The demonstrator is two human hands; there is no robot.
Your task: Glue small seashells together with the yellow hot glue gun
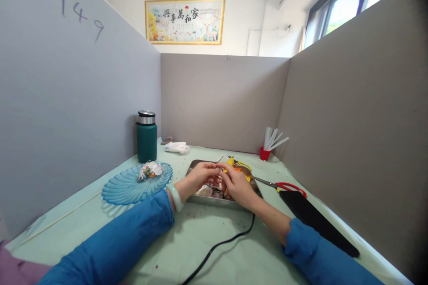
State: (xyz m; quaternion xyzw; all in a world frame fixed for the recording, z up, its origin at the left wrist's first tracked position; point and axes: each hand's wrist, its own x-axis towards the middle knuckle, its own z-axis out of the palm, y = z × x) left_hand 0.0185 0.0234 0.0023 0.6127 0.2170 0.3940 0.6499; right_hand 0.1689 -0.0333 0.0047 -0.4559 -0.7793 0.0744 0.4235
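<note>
Both hands meet over a shallow metal tray [217, 202], fingertips close together. My left hand [202, 178], with a pale bangle on the wrist, has its fingers bent in a pinch. Opposite it, my right hand [239, 184] is closed too, thumb and fingers brought together. Whatever sits between the fingertips is hidden or too small to name. Under the hands the tray holds whitish and pinkish shell-like pieces [204, 190]. A yellow tool, which looks like a glue gun [230, 161], shows behind my right hand, partly covered.
Left stand a blue fan-shaped plate [117, 184] bearing a small shiny ornament [152, 169] and a green bottle [146, 142]. Right lie red-handled scissors [292, 187], a long black flat object [317, 220] and a red cup [265, 154] of translucent sticks. A black cord [217, 245] runs forward. Grey partitions surround the table.
</note>
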